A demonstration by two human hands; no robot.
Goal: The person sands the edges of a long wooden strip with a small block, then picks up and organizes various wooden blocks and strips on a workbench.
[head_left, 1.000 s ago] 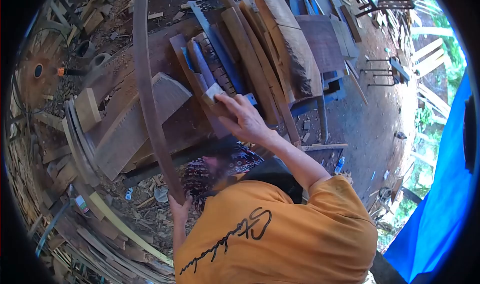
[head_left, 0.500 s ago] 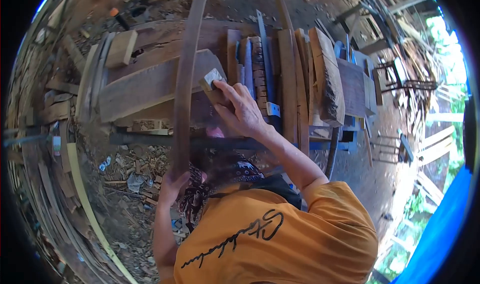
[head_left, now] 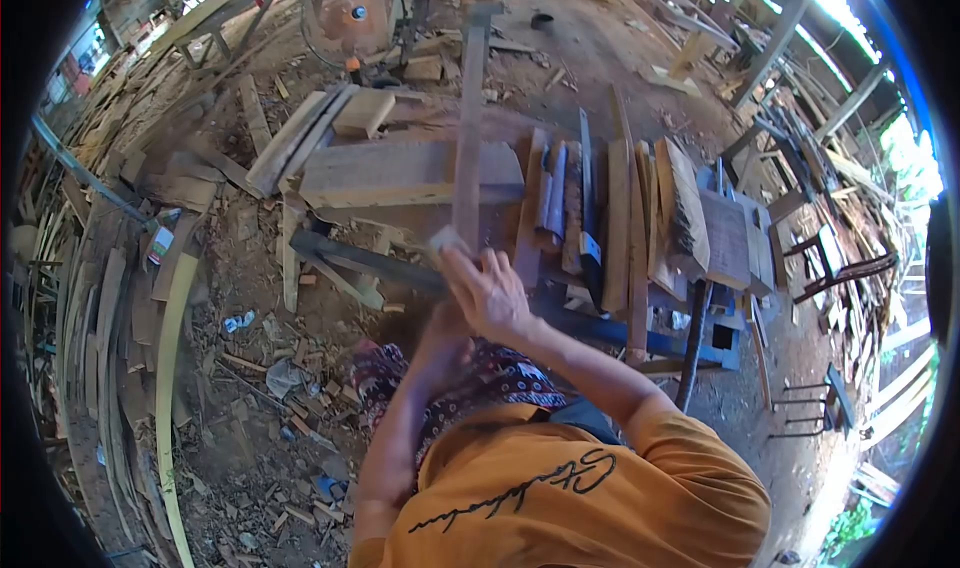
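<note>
A long narrow wooden strip [head_left: 468,138] points away from the body, its near end at my hands. My left hand [head_left: 443,340] is closed around that near end, low in front of the lap. Just above it, my right hand [head_left: 490,293] grips a small wooden block [head_left: 447,239] against the strip; the block is blurred. Beyond the hands, a thick plank [head_left: 400,173] lies across the work surface under the strip. To the right of the hands stand several upright boards [head_left: 617,228] and a saw [head_left: 588,238].
A square-ended block [head_left: 364,113] lies behind the thick plank. Stacked long boards [head_left: 110,338] line the left side. Wood scraps and a clear plastic piece [head_left: 286,377] litter the ground. A dark bar [head_left: 370,264] runs along the near edge.
The view has tilted up. The strip has swung from upright to pointing away, and my right hand with the block has come down close to my left hand.
</note>
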